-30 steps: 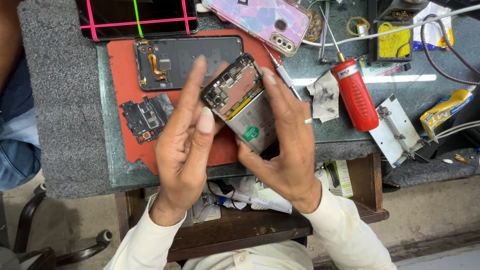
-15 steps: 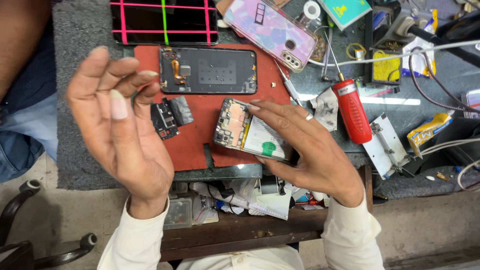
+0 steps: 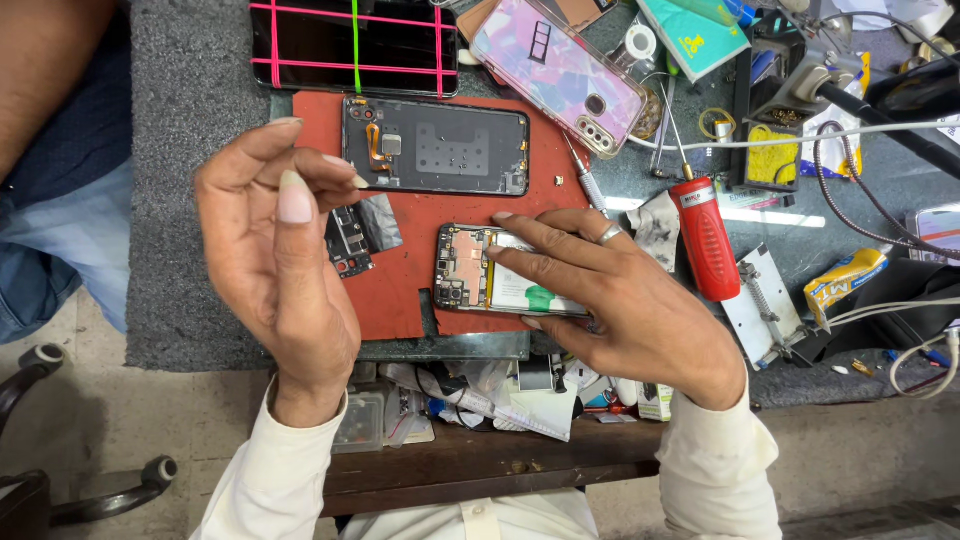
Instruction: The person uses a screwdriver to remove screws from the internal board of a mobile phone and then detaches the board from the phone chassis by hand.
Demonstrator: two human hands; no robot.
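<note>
An opened phone [image 3: 462,268] lies flat on a red mat [image 3: 395,305], its circuit board and battery showing. My right hand [image 3: 620,300], a ring on one finger, rests over the phone's right half and holds it down. My left hand [image 3: 280,250] hovers above the mat's left edge with its fingers loosely curled; I see nothing in it. Just beyond its fingertips lie small dark removed parts [image 3: 352,238]. A dark phone back panel [image 3: 440,150] with an orange flex cable lies at the mat's far side.
A phone with coloured lines across its screen [image 3: 350,45] and a phone in a pink case [image 3: 560,75] lie at the back. A red-handled screwdriver [image 3: 705,240], cables and tools crowd the right. Another person's arm [image 3: 50,100] is at the left. A shelf of clutter sits under the bench.
The opened phone went from being held up in both hands down onto the red mat. My left hand let go and drew away to the left; my right hand stayed on the phone.
</note>
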